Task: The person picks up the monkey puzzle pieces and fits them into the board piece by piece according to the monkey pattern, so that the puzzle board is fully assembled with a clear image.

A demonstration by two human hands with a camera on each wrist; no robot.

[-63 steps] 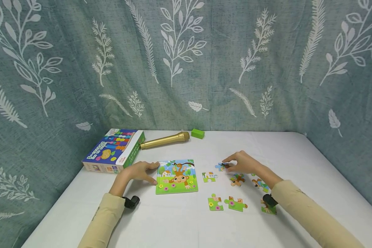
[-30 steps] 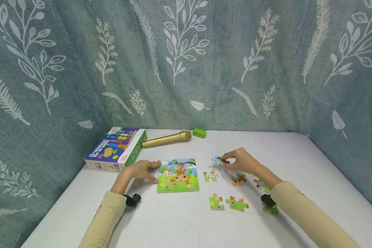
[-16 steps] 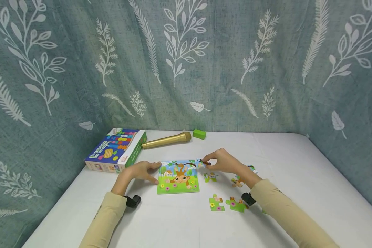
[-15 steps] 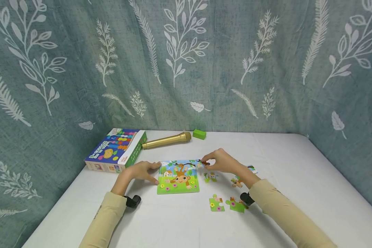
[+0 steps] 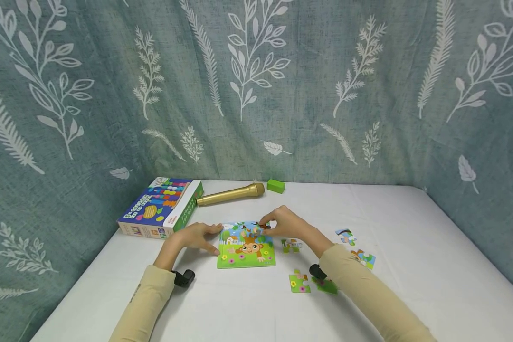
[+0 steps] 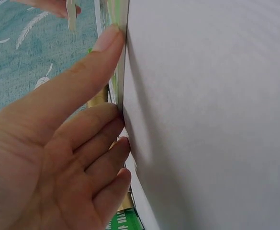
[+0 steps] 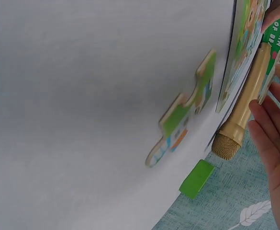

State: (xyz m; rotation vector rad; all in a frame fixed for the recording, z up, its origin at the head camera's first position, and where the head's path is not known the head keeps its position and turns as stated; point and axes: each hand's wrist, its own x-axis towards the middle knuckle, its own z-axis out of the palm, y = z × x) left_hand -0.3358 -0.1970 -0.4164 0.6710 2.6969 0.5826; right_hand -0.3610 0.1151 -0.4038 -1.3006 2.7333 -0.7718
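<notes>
The square monkey-picture puzzle board (image 5: 239,262) lies flat on the white table. My left hand (image 5: 193,237) rests against the board's left edge; in the left wrist view the thumb is extended and its fingertips touch the rim. Above the board's upper right corner, my right hand (image 5: 287,223) pinches a puzzle piece (image 5: 265,227) between thumb and fingers. The piece also shows edge-on in the left wrist view. Just right of the board lies a house-picture piece (image 5: 290,245). My right hand hides part of the board's corner.
Nearer the front lie a flower piece (image 5: 299,282) and a green piece (image 5: 325,286) partly under the right wrist. Further right are two more pieces, one blue (image 5: 345,236). Behind stand a game box (image 5: 158,209), a gold microphone (image 5: 231,194) and a green block (image 5: 275,185).
My right hand has carried the puzzle piece left from among the loose pieces to over the board's upper right corner. The left hand has stayed at the board's left edge.
</notes>
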